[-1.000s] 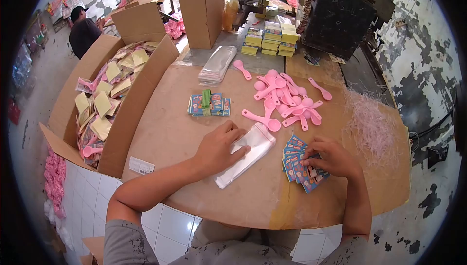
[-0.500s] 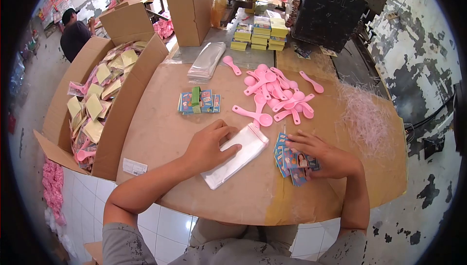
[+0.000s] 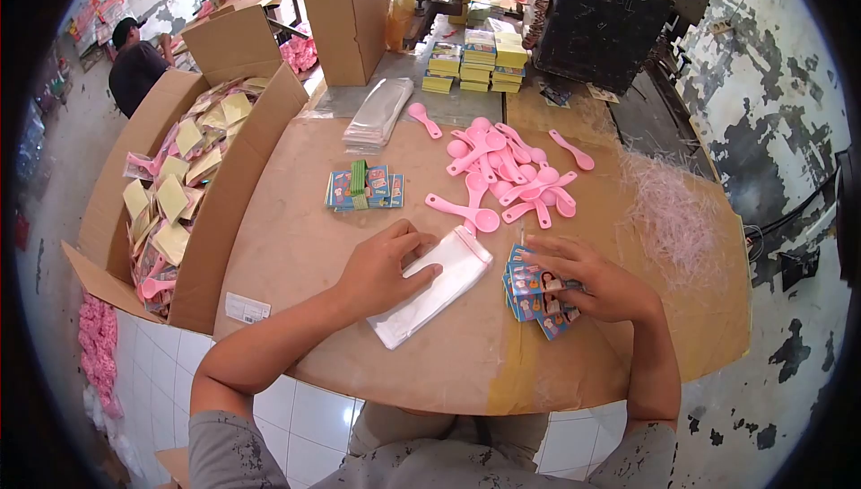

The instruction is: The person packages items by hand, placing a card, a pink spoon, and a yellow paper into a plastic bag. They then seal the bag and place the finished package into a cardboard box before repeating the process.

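Observation:
My left hand (image 3: 390, 269) rests on a stack of clear plastic bags (image 3: 435, 287), its thumb and fingers apart. To the right, my right hand (image 3: 596, 278) lies with fingers spread over a fanned pile of blue printed cards (image 3: 536, 296) and covers part of it. Pink measuring spoons (image 3: 511, 166) lie heaped beyond my hands, a few of them apart from the heap. A card bundle with a green band (image 3: 360, 186) sits to the left of the spoons. Farther back is another stack of clear bags (image 3: 378, 115).
On the left stands an open carton (image 3: 229, 211) full of packed bags. Several stacks of yellow-edged cards (image 3: 480, 58) and a black box (image 3: 601, 22) are at the back. Shredded plastic (image 3: 677, 220) lies on the right. A person (image 3: 136, 63) sits at far left.
My right hand has shifted slightly over the blue cards, and more of their printed faces shows. My left hand has stayed on the bags.

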A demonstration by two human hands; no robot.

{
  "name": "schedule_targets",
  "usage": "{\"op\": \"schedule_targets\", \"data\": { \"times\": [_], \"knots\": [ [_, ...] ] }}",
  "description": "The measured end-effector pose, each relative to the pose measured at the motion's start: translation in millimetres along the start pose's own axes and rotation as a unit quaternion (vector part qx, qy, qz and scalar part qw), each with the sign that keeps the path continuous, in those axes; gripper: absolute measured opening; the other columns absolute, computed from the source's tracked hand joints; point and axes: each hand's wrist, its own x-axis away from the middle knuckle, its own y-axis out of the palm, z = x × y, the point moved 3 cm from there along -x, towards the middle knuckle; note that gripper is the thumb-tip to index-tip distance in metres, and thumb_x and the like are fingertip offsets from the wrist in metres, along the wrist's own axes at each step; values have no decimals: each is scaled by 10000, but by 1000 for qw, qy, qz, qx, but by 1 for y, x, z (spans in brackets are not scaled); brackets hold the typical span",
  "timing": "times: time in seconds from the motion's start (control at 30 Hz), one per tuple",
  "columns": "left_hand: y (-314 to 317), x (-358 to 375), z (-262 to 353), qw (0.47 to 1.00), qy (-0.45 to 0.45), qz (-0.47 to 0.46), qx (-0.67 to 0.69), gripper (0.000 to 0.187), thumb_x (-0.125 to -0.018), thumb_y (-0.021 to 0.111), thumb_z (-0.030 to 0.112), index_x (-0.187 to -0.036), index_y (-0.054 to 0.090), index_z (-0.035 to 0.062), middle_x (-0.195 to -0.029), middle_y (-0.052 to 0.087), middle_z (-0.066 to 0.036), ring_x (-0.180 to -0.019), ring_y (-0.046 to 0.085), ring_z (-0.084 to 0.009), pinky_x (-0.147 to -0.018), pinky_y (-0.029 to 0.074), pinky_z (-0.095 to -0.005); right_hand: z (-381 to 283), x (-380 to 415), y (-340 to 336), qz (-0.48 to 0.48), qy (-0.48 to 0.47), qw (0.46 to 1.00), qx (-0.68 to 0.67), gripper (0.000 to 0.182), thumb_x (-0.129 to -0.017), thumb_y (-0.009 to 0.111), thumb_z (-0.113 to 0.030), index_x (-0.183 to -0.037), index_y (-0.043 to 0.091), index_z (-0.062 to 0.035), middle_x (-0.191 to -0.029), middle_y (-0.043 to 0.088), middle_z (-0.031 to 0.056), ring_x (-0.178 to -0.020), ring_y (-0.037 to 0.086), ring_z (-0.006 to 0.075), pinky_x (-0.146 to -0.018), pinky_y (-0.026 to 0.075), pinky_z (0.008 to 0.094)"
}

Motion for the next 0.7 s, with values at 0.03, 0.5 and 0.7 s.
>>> {"op": "schedule_targets", "data": {
  "times": [0.03,0.5,0.7],
  "knots": [
    [-1,0,2,1000,-2,-2,1,351,-889,795,249,-1185,720,75,-961,619,-55,-755,639,-186,-690,538,-332,-2,0,1,5,4,1000,11,637,-886,697,-22,-1497,561,-143,-1590,462,148,-1487,391,379,-1215,336,491],
    [-1,-1,0,1000,7,-3,2,377,-879,818,233,-1205,722,72,-943,610,-36,-707,585,-139,-652,509,-295,-14,12,-11,-114,-33,993,-4,883,-676,923,-215,-1490,582,-240,-1699,264,196,-1563,216,465,-1251,229,553],
    [-1,-2,-3,1000,11,-4,4,380,-874,823,240,-1203,723,76,-942,610,-37,-705,588,-142,-654,514,-297,-16,13,-5,-118,7,993,28,846,-647,891,-89,-1433,598,-199,-1691,270,193,-1565,225,440,-1257,248,540]
  ]
}}
